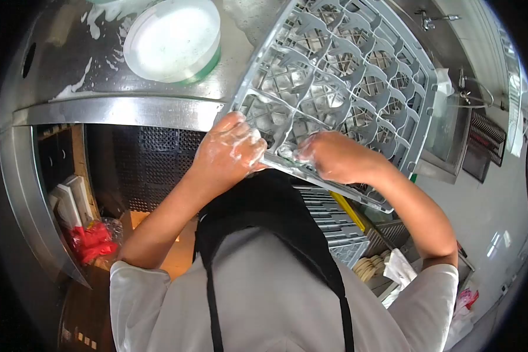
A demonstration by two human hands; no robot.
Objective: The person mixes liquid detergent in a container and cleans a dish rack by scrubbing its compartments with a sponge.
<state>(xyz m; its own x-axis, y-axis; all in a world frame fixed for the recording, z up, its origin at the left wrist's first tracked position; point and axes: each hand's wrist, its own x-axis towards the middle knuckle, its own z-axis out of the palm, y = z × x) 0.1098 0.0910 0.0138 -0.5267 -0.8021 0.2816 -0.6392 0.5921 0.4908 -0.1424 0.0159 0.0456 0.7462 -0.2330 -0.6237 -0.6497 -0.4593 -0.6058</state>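
A grey plastic glass rack [358, 97] with many square compartments lies tilted, its near corner toward my body. Clear, glass-like shapes [276, 76] show in some of the compartments on its left side. My left hand [232, 146], covered in white suds, is closed on the rack's near left corner. At the near edge, my right hand [340, 155] reaches into a compartment with its fingers curled. Something pale and foamy shows at those fingertips, too hidden to name. A round white and green tub [175, 41] full of suds stands to the left of the rack.
The steel counter [229, 70] is wet and streaked with foam. Below it are a dark perforated panel [144, 155] and a red plastic bag [92, 240]. More grey racks [328, 220] are stacked by my right side. Taps [431, 20] and a sink [452, 141] lie at the right.
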